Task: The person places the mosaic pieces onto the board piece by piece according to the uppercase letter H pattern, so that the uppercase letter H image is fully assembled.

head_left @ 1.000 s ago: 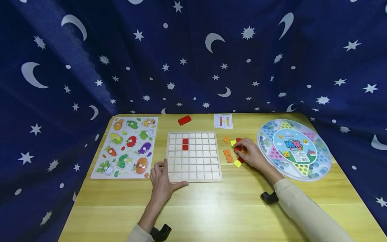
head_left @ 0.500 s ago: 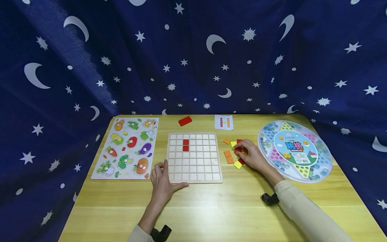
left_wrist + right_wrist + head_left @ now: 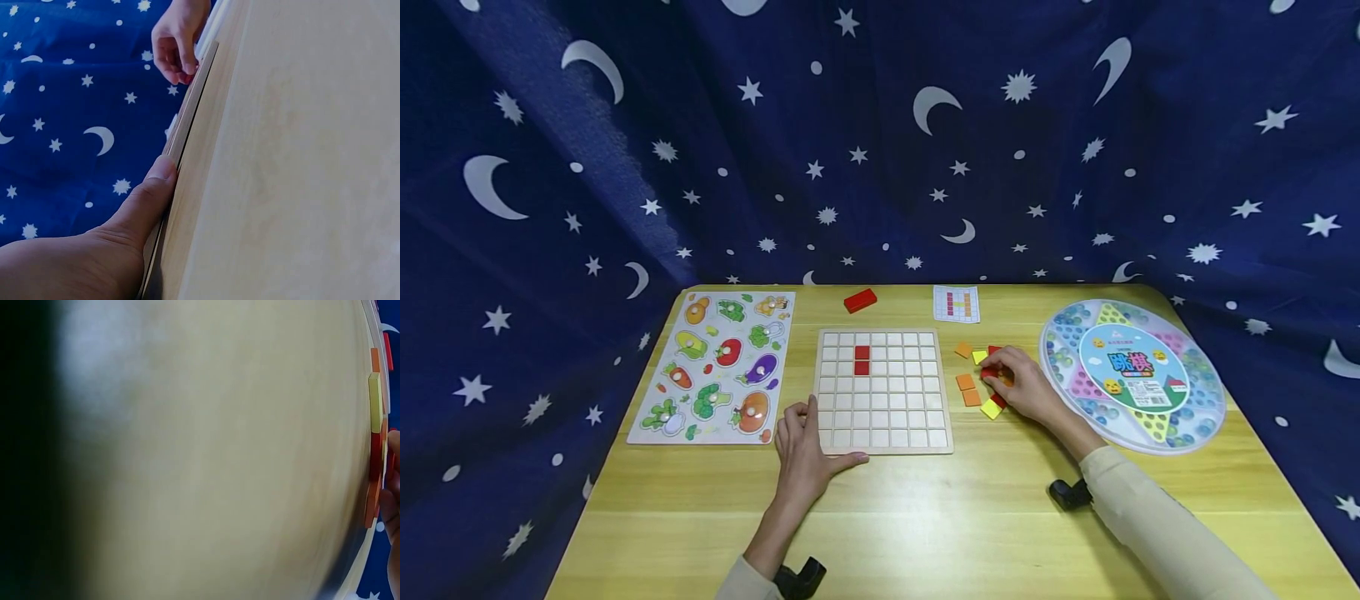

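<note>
A wooden grid board (image 3: pixel 880 417) lies mid-table with two red square tiles (image 3: pixel 862 360) in one column. My left hand (image 3: pixel 802 450) braces its near left corner, index finger along the left side and thumb along the front edge. In the left wrist view the thumb (image 3: pixel 140 203) presses against the board's edge. To the right of the board, my right hand (image 3: pixel 1024 385) pinches a red tile (image 3: pixel 988 372) above a loose group of tiles. Orange tiles (image 3: pixel 965 382) and a yellow tile (image 3: pixel 991 409) lie around its fingertips; the hand covers part of the group.
A vegetable puzzle board (image 3: pixel 715 367) lies at the left, and a round Chinese checkers set (image 3: pixel 1131 367) at the right, close to the right hand. At the back are a red block (image 3: pixel 860 301) and a small pattern card (image 3: pixel 957 304). A starry curtain (image 3: pixel 880 167) encloses the table.
The head view has shifted slightly. Both hands keep nearly the same places, the left at the board's corner and the right at the tiles.
</note>
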### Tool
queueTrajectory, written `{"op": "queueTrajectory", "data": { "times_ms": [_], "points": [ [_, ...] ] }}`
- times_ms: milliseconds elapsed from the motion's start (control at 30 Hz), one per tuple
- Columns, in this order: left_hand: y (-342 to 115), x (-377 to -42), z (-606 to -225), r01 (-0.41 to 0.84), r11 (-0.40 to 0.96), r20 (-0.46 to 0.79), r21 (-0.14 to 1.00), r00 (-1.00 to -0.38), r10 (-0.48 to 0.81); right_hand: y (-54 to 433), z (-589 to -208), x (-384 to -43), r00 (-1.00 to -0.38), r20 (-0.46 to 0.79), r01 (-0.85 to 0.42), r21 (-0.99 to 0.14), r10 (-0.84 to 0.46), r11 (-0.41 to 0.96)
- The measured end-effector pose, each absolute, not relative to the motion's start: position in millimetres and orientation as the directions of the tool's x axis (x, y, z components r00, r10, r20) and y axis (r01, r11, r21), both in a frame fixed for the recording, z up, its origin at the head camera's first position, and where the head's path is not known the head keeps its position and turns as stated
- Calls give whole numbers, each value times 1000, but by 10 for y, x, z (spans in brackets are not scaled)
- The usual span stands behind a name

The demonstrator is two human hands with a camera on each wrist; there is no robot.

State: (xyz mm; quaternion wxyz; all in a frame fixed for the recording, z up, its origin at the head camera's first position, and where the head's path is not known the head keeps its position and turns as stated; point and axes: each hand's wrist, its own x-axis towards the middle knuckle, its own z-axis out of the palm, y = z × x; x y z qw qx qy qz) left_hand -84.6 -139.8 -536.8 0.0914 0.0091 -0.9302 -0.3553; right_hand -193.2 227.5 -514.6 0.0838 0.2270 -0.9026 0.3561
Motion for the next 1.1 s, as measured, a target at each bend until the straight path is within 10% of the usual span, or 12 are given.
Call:
{"op": "queueTrajectory", "data": {
  "times_ms": [1100],
  "points": [
    [-1421,-885,-5411,31,769,165,639,-982,-97,983,-5047,-2124,-724,256,-645,-582,-641,495]
  ]
}}
